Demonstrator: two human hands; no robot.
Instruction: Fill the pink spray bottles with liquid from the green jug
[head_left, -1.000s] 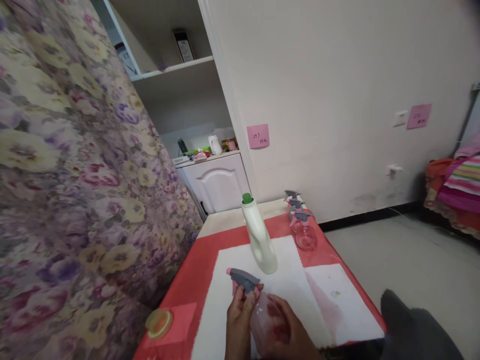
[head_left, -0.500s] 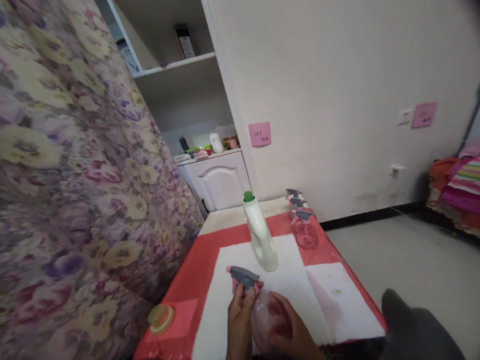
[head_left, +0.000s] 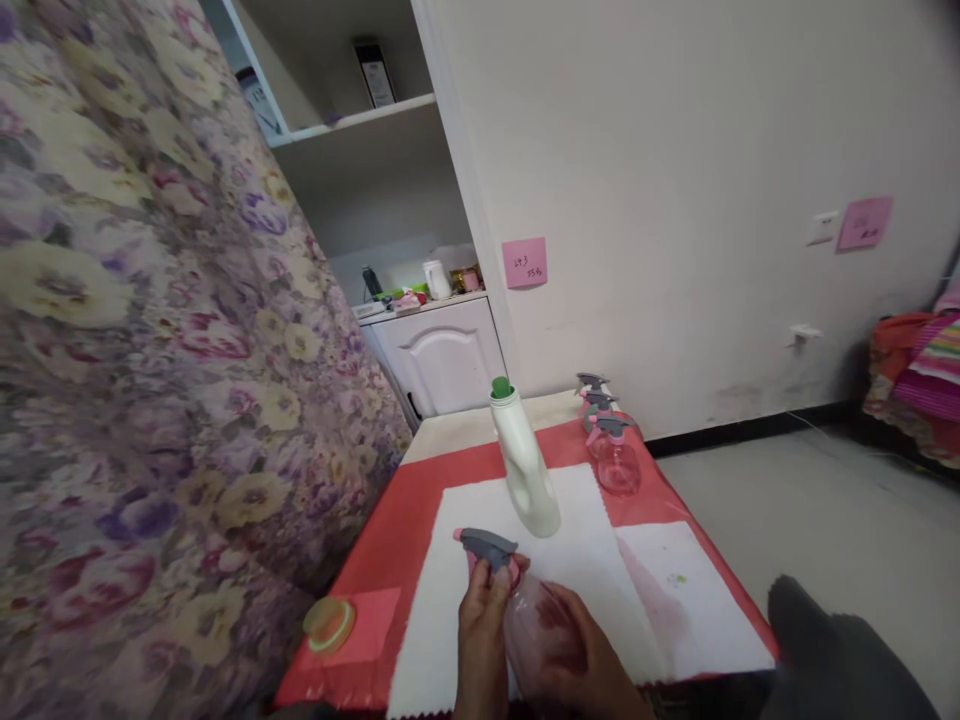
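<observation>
A clear pink spray bottle (head_left: 531, 625) is between my hands at the lower middle, tilted with its grey and pink spray head (head_left: 487, 548) towards the upper left. My left hand (head_left: 484, 625) pinches the collar just below the spray head. Around the right side of the bottle's body wraps my right hand (head_left: 592, 660). Just beyond stands a pale green detergent bottle (head_left: 525, 465) with a green spout showing in its open neck. A white cloth (head_left: 439, 600) lies under both bottles.
Several spray bottles (head_left: 619, 468) stand in a row at the table's back right. A yellowish round lid (head_left: 330, 625) sits at the left on the red tablecloth (head_left: 390, 525). To the right lies a stained white sheet (head_left: 712, 600). A floral curtain (head_left: 187, 400) borders the left.
The view has shifted a little. Both hands keep the same hold on the spray bottle, with hardly any visible movement.
</observation>
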